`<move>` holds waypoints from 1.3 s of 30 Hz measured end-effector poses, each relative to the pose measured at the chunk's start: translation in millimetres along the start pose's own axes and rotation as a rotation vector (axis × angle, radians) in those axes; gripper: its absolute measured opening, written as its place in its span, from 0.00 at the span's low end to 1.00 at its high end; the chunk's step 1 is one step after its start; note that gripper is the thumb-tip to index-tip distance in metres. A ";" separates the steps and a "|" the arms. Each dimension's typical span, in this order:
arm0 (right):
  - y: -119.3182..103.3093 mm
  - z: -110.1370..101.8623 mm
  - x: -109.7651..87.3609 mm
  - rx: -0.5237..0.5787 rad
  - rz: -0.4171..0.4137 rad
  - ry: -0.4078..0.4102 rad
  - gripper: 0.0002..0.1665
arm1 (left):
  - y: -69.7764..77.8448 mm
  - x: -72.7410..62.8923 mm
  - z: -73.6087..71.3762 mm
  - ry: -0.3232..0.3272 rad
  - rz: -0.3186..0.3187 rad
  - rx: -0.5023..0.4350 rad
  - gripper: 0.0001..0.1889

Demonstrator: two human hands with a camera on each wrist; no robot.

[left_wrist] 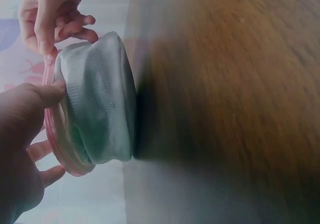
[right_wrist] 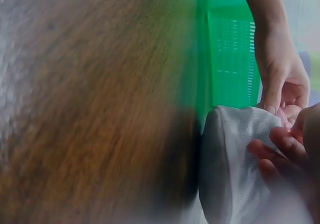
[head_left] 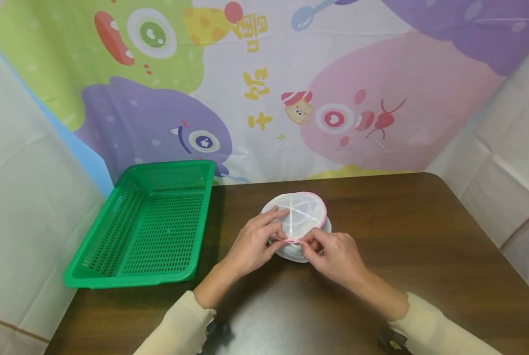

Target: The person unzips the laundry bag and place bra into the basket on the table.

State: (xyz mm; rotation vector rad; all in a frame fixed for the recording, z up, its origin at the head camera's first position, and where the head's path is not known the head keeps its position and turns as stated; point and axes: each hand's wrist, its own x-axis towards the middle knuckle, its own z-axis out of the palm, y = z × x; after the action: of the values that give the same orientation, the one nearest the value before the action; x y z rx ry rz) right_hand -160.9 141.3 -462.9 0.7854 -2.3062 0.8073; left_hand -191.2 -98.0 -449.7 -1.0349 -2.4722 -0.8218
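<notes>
A round white mesh wash bag (head_left: 306, 217) with a pink zipper edge stands on the table, its top crossed by white bands. My left hand (head_left: 255, 241) grips the near left part of the rim, thumb at the zipper and other fingers spread over the mesh top. Between thumb and index finger, my right hand (head_left: 335, 254) pinches the pink zipper at the near edge, close to the left thumb. In the left wrist view the soft grey-white side (left_wrist: 100, 98) of the bag bulges below the pink rim. The zipper pull itself is hidden by the fingertips.
A green plastic basket (head_left: 195, 236) with slotted walls stands on the left of the brown wooden table (head_left: 402, 217). Behind the table hangs a cloth with cartoon monsters (head_left: 264, 148). Pale wall coverings (head_left: 504, 148) border both sides.
</notes>
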 end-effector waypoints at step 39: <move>-2.7 6.3 -1.3 0.044 -0.026 0.039 0.10 | 7.7 2.6 4.9 0.001 -0.003 -0.019 0.08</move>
State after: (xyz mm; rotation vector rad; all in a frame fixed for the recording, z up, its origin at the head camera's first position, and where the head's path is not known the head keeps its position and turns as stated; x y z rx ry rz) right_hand -160.2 135.6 -466.9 0.8102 -2.2457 0.8562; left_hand -187.8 -89.2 -449.3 -1.0374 -2.4697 -0.8484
